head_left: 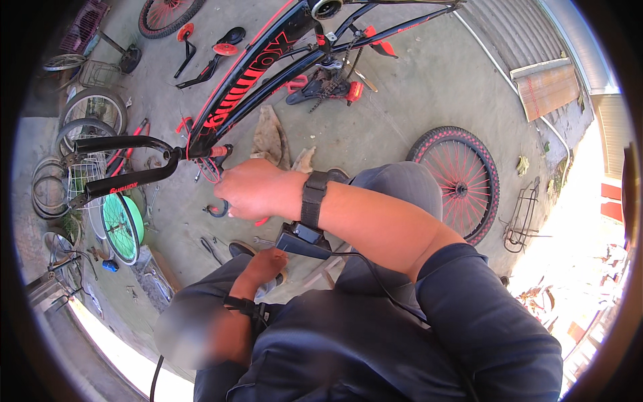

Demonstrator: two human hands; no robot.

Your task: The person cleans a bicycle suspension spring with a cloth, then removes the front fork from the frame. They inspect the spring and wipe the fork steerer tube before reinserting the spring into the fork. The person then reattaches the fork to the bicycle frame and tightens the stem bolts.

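My right hand (251, 191) reaches forward across my lap, fingers curled shut around a small red-handled tool (261, 220) just under the front end of the bicycle frame (268, 60); only a sliver of red shows below my palm, so I cannot tell the tool's kind; a black strap with a small black box sits on that wrist. My left hand (268, 263) hangs low between my knees, fingers bent down toward the ground; whether it clasps anything I cannot tell.

The frame is glossy black tubing with red lettering, lying upside down; its black fork (124, 161) curves out to the left, smooth and bare of a wheel; the chain and red pedals (325, 87) sit near the frame's middle. A crumpled tan rag (271, 137) lies on the ground just beyond my right hand. To the right, well apart, lies a knobbly black tyre on a red-spoked wheel (459, 184); to the left, a green-rimmed wheel (122, 228) and wire baskets (84, 175) crowd together.

The ground (415, 100) is rough grey concrete, dusty and stained, in open daylight; a corrugated metal shutter (516, 30) runs along the far right.
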